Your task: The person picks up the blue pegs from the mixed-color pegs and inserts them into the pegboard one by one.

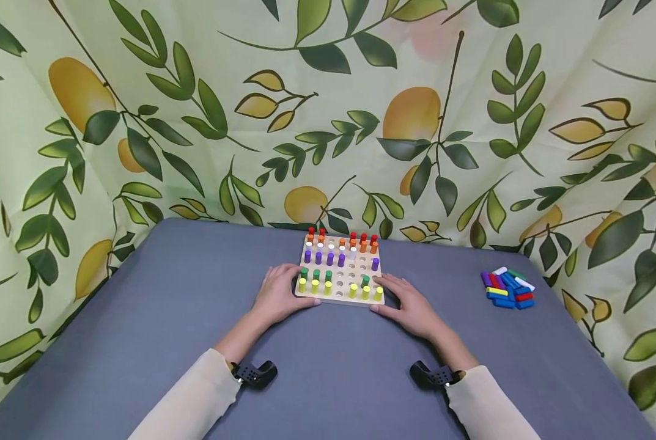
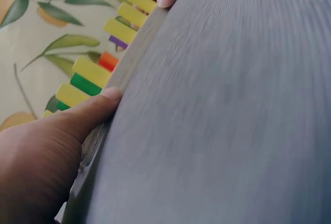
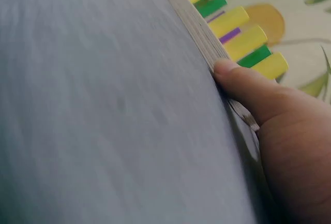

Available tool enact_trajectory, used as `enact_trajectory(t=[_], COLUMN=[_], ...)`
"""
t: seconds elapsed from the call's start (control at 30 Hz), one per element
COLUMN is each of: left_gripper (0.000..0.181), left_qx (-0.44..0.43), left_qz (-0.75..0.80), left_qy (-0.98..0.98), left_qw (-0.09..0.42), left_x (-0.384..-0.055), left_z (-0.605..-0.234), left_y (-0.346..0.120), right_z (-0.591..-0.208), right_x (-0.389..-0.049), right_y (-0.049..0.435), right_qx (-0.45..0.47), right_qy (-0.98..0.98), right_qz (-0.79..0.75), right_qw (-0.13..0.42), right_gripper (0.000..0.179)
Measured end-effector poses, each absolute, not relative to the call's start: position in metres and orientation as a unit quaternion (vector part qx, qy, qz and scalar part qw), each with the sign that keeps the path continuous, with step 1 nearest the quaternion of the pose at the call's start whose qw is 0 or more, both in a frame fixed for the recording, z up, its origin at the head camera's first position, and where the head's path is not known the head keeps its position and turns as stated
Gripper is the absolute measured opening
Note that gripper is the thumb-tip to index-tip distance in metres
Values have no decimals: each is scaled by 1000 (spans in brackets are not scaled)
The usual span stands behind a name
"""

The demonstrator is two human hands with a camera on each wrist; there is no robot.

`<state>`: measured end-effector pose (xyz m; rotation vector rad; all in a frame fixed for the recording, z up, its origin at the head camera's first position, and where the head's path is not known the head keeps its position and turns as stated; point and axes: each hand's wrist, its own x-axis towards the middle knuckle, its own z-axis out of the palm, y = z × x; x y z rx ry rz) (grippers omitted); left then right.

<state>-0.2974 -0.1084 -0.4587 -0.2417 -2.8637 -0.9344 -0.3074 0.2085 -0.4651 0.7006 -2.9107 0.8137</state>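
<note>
A wooden pegboard [image 1: 341,300] lies on the table with rows of coloured pegs upright in it, red at the back, then orange, white, purple, green, and yellow pegs [image 1: 353,291] in front. Bare holes show in several rows, mostly right of the middle. My left hand [image 1: 277,296] grips the board's left front corner, its thumb against the front edge in the left wrist view. At the opposite corner my right hand [image 1: 412,308] holds on likewise, thumb on the wooden edge [image 3: 199,32] in the right wrist view. Both hands' other fingers lie along the board's sides.
A loose pile of blue, red, purple, white, yellow and green pegs [image 1: 505,297] lies toward the table's right edge. The grey table [image 1: 212,263] meets a leaf-and-fruit patterned curtain [image 1: 328,153] behind the board and at both sides.
</note>
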Motion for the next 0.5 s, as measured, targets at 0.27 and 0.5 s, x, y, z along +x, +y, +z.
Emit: enact_trajectory(t=[0.27,0.5], left_gripper=[85,86], left_qx=[-71,-76], left_qz=[-313,-324], left_qy=[-944,-940], left_qw=[71,77], left_x=[-306,-316], left_z=[-461,-465], left_y=[-74,-75], right_z=[-466,-471], right_x=[-317,-320], right_y=[237,236], right_qx=[220,200], right_qy=[-938,-937], right_qz=[267,284], right_qw=[30,41], right_gripper=[69,68])
